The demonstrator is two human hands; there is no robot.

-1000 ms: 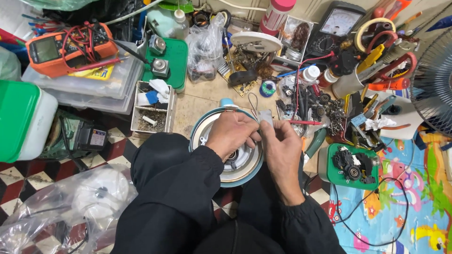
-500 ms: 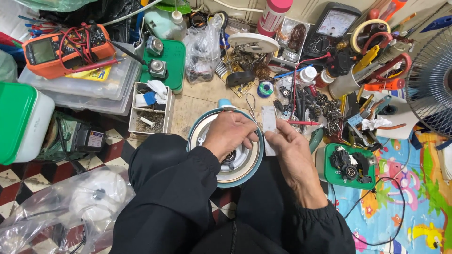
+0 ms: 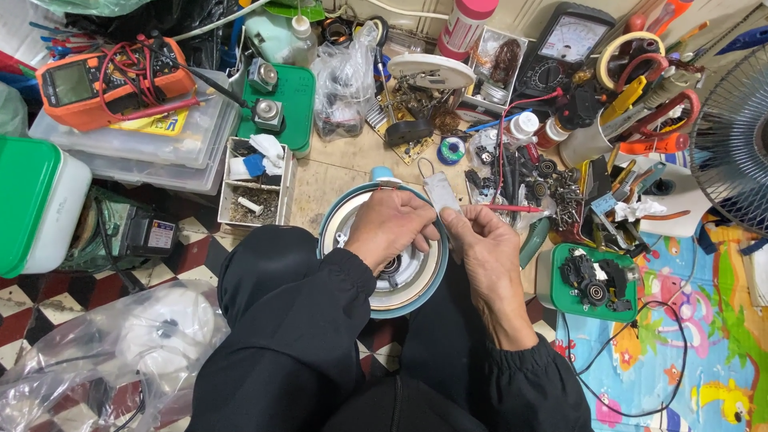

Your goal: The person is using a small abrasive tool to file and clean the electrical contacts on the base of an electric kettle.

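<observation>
Pinching a small white rectangular piece (image 3: 442, 192) between my right hand (image 3: 488, 256) fingers, I rest my left hand (image 3: 390, 228), fingers curled together, on the round teal-rimmed appliance base (image 3: 400, 300).

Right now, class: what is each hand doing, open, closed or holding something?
Left hand: closed, resting on the round appliance base.
Right hand: pinching a small white component.

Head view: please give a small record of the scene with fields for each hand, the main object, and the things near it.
main object: round appliance base, teal rim, lying on the person's lap
left hand: left hand rests on the base
right hand: right hand pinches a small white flat part with a thin wire loop
near left: orange multimeter on clear boxes
near right: green tray with black parts
</observation>
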